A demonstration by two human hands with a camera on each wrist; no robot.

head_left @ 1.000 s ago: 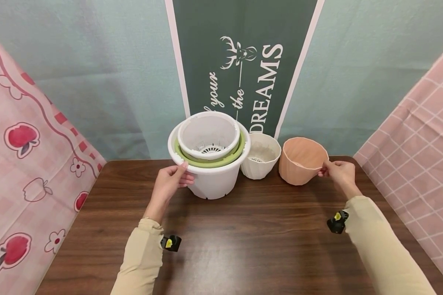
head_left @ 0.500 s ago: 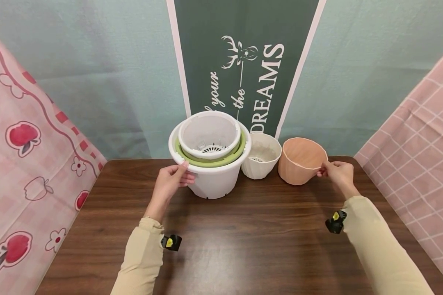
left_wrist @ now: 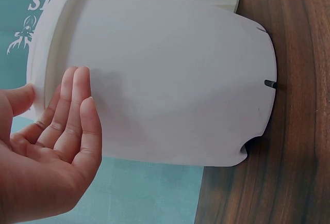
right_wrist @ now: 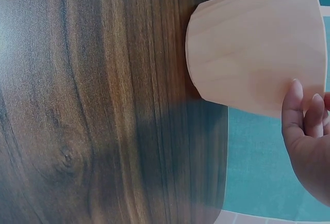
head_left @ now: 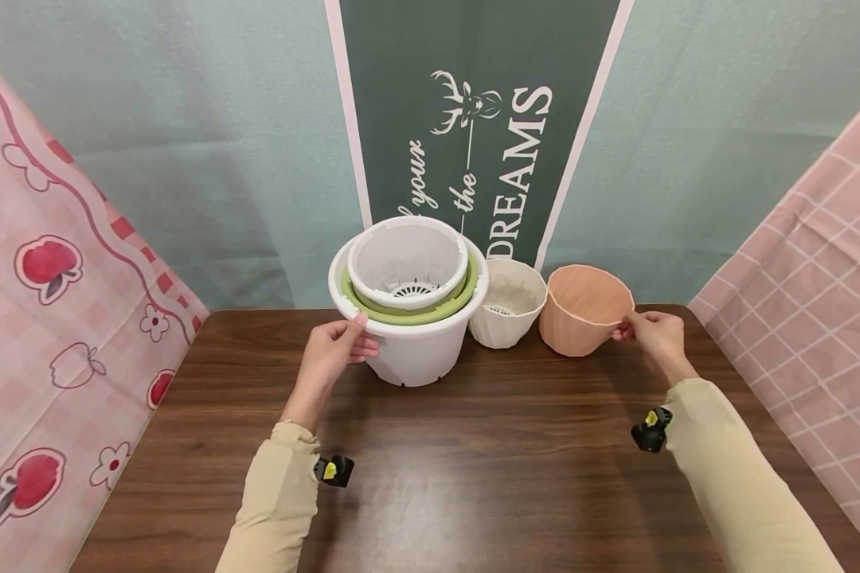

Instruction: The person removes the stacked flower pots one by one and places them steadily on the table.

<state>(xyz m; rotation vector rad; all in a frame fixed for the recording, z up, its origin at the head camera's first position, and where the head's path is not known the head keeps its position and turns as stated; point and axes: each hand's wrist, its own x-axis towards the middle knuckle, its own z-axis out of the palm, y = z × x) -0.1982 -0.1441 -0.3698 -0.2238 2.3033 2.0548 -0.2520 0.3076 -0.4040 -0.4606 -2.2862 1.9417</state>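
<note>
- I have the left hand on the large white pot, its thumb over the near left rim and its fingers loosely extended below the lip, a light pinch.
- I see the right hand well to the right of the large white pot, pinching the rim of the peach pot between its thumb and bent fingers; in the right wrist view its thumb is mostly cut off.
- The two hands are well apart, one on either side of the large white pot's right edge.
- Inside the large white pot I count a green pot and, within that, a small white pot with a slotted base.
- The cream pot stands just right of the large white pot, between it and the peach pot; I cannot tell whether they touch.
- The brown wooden table carries the large white pot near its back edge.
- Behind the large white pot hangs a blue-green cloth with a dark, lettered panel; pink cloths flank it, apple-printed left, checked right.
</note>
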